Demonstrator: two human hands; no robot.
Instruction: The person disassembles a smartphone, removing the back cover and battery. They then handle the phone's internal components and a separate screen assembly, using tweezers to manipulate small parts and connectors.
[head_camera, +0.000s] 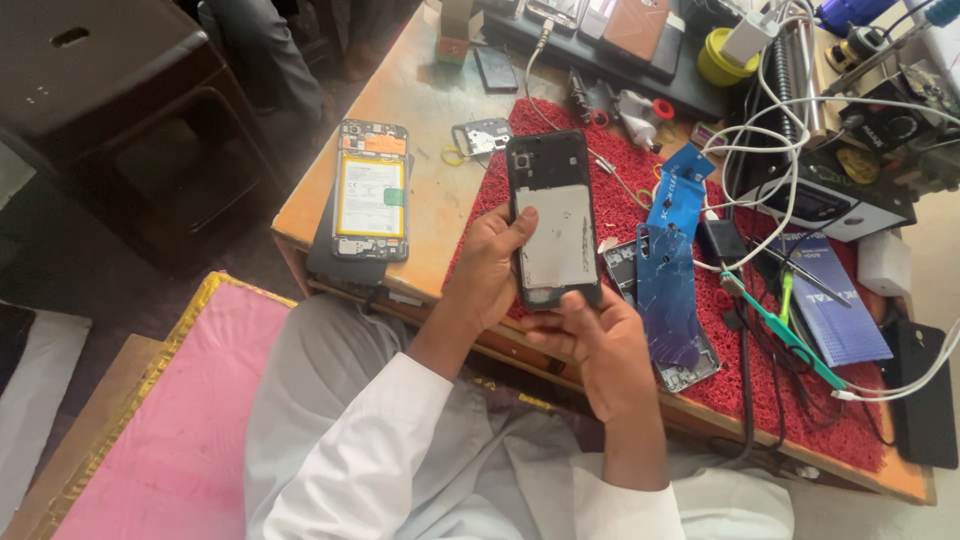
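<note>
Phone frame (553, 220) gripped between left hand (490, 270) and right hand (600, 345) fingers

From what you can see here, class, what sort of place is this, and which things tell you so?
Probably a phone repair bench: both hands hold an opened phone frame, another opened phone with its battery exposed lies on the wooden table, beside a cracked blue back cover.
</note>
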